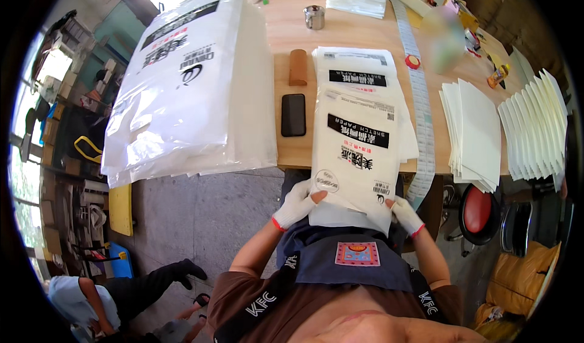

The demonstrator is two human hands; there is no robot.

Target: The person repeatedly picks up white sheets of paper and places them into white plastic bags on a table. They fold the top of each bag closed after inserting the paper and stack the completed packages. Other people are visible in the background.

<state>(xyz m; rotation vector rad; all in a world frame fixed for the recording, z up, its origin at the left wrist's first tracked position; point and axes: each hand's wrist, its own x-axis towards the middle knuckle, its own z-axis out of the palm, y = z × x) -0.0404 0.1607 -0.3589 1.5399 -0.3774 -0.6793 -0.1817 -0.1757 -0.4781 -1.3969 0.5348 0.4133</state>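
A flat white plastic bag (350, 160) with black and red print lies before me, its near end hanging past the table edge toward my lap. My left hand (299, 203), in a white knit glove with bare fingertips, pinches the bag's near left edge. On the opposite edge my right hand (404, 214), gloved the same way with a red cuff, grips the near right side. More printed bags (359, 63) lie beneath and beyond it. Whether paper fills the held bag, I cannot make out.
Left stands a tall stack of large plastic-wrapped bags (188, 93). A black phone (293, 115), brown block (297, 67) and metal cup (314, 17) lie between. To the right are a long ruler (420, 112), white sheet stacks (477, 130) and a red stool (477, 215). Another person (91, 300) is lower left.
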